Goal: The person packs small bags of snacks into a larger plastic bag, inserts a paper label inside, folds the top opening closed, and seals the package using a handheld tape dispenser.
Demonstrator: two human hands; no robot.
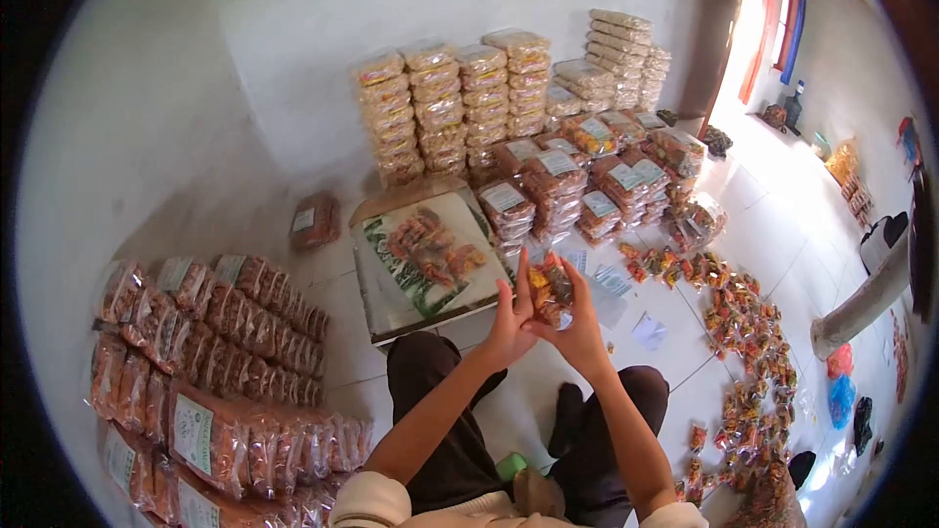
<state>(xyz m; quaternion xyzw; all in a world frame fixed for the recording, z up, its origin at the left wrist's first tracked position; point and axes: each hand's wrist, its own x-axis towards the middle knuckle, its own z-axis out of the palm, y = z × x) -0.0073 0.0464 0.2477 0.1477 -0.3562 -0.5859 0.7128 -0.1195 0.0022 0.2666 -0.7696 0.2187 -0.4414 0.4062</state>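
A small clear plastic packet of orange and dark snack pieces (pixel 551 291) is between my hands, above the floor in front of my lap. My right hand (pixel 577 332) grips its right side and lower end. Along its left side, my left hand (pixel 509 330) presses against the packet with fingers pointing up. Just left of my hands lies a box or tray (pixel 377 318) with a pile of loose snack pieces (pixel 430 249) on a green and white printed sheet (pixel 386 269). White paper labels (pixel 648 332) lie on the floor to the right.
Stacked bags of pale snacks (pixel 465 88) stand along the wall, with labelled brown packs (pixel 558 181) before them. More brown packs (pixel 210 430) are piled at left. Many small filled packets (pixel 748 318) curve across the right floor. A pole (pixel 861 303) leans in from the right.
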